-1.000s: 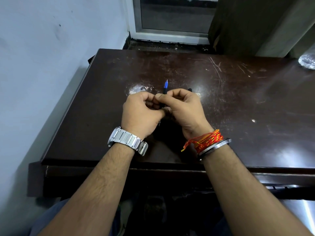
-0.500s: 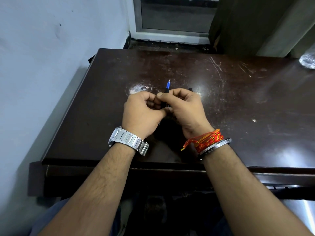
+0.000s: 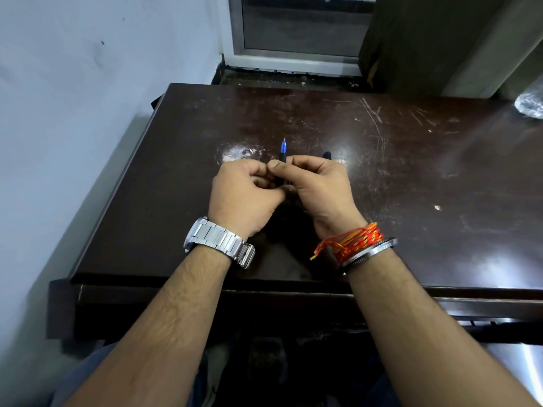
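Observation:
A black pen (image 3: 283, 154) with a blue tip stands between my two hands, its point aimed away from me above the dark wooden table (image 3: 411, 177). My left hand (image 3: 241, 192), with a steel watch on the wrist, curls its fingers round the pen's lower part. My right hand (image 3: 317, 186), with red and orange threads and a steel bangle, pinches the pen just below the blue tip. A small black piece (image 3: 327, 155), perhaps the cap, pokes out behind my right hand's fingers. Most of the pen's barrel is hidden by the fingers.
The scratched table runs to a pale wall (image 3: 73, 113) on the left and a window frame (image 3: 293, 60) at the back. A crumpled clear thing (image 3: 530, 102) lies at the far right edge. A dark curtain (image 3: 426, 39) hangs behind the table.
The pen's tip has shifted a little between frames; both hands stay together at the same spot on the table.

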### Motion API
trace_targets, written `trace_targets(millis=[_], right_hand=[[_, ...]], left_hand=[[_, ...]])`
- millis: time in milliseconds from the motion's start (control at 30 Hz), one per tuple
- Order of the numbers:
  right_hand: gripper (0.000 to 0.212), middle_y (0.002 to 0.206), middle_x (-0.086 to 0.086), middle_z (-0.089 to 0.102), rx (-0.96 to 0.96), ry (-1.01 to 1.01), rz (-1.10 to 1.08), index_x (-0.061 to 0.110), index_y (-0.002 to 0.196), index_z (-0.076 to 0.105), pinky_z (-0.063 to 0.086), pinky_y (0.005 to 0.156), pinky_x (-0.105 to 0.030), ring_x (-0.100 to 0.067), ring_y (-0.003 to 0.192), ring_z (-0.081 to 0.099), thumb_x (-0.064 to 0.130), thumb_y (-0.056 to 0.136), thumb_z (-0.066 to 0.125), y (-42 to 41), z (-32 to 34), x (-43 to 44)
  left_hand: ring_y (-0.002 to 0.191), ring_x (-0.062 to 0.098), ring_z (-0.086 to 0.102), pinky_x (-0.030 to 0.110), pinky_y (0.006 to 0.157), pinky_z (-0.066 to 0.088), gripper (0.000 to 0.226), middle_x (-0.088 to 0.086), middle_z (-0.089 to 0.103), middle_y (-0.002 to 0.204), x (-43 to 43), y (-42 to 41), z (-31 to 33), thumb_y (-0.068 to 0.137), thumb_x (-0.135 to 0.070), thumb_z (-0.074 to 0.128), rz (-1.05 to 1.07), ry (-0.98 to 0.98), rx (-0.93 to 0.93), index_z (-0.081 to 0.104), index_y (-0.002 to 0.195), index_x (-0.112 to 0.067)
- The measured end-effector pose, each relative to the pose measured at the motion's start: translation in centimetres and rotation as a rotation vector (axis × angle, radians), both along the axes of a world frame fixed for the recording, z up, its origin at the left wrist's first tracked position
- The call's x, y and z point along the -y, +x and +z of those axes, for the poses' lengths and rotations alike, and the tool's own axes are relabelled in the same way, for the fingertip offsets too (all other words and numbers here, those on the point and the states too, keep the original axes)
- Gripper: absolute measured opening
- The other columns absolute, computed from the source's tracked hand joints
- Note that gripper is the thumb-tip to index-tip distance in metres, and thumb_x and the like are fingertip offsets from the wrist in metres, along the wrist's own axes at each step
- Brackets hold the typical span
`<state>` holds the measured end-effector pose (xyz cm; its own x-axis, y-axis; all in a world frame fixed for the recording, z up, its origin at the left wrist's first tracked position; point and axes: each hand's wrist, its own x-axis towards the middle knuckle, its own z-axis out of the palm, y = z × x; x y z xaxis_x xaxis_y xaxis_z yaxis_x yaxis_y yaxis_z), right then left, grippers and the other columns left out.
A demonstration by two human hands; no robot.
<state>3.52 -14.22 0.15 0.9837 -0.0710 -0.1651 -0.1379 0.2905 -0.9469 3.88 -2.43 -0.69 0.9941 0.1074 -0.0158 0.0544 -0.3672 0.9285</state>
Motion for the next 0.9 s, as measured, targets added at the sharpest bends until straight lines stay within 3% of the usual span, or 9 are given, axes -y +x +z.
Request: trace_targets(millis=[100, 200, 300, 567, 733, 900], right_hand=[[0.02, 0.065, -0.006, 0.071, -0.002, -0.056, -0.025, 0.015, 0.063, 0.071, 0.05, 0.047, -0.022, -0.019, 0.057, 0.068, 0.01, 0.078, 0.081, 0.06, -0.07, -0.12], [0.018, 0.063, -0.006, 0.065, -0.032, -0.062, 0.006, 0.015, 0.067, 0.072, 0.042, 0.037, -0.016, -0.008, 0.043, 0.059, 0.013, 0.085, 0.075, 0.13, 0.19, -0.04], [0.016, 0.064, -0.007, 0.07, -0.026, -0.004, 0.021, 0.01, 0.073, 0.076, 0.045, 0.038, -0.017, -0.008, 0.042, 0.062, 0.009, 0.088, 0.072, 0.03, 0.37, -0.1], [0.023, 0.054, 0.0, 0.067, 0.004, -0.123, -0.065, 0.018, 0.056, 0.074, 0.047, 0.043, -0.021, -0.012, 0.045, 0.06, 0.019, 0.076, 0.085, 0.19, -0.29, -0.09], [0.016, 0.063, -0.011, 0.067, -0.067, -0.049, -0.001, 0.007, 0.075, 0.076, 0.043, 0.038, -0.015, -0.008, 0.041, 0.058, 0.018, 0.087, 0.073, 0.27, -0.02, 0.0], [0.011, 0.076, -0.017, 0.073, -0.025, -0.106, -0.008, 0.011, 0.076, 0.079, 0.054, 0.057, -0.029, -0.019, 0.059, 0.066, 0.017, 0.085, 0.077, 0.21, -0.23, 0.04]], left_hand=[[0.048, 0.007, 0.065, 0.023, 0.052, 0.049, 0.017, -0.003, 0.073, 0.061, 0.05, -0.05, -0.02, 0.061, -0.025, 0.086, -0.01, 0.009, 0.002, 0.074, 0.073, -0.021], [0.049, 0.008, 0.063, 0.024, 0.054, 0.05, 0.02, -0.003, 0.072, 0.063, -0.05, 0.08, -0.07, 0.061, -0.024, 0.089, -0.011, -0.017, -0.01, 0.074, 0.074, -0.021], [0.046, 0.007, 0.061, 0.023, 0.053, 0.047, 0.019, -0.004, 0.071, 0.061, -0.09, 0.17, -0.13, 0.063, -0.022, 0.089, -0.004, -0.025, 0.0, 0.074, 0.074, -0.02], [0.045, 0.003, 0.062, 0.02, 0.05, 0.046, 0.014, -0.008, 0.069, 0.055, 0.14, -0.05, -0.06, 0.059, -0.024, 0.084, -0.032, 0.002, 0.023, 0.075, 0.07, -0.022], [0.048, 0.008, 0.06, 0.025, 0.054, 0.048, 0.02, -0.006, 0.067, 0.06, -0.1, 0.15, -0.25, 0.062, -0.024, 0.09, -0.043, -0.036, -0.016, 0.073, 0.073, -0.022], [0.047, 0.011, 0.061, 0.026, 0.053, 0.049, 0.016, -0.001, 0.071, 0.061, -0.14, 0.14, -0.24, 0.063, -0.024, 0.085, -0.017, -0.005, 0.021, 0.076, 0.075, -0.019]])
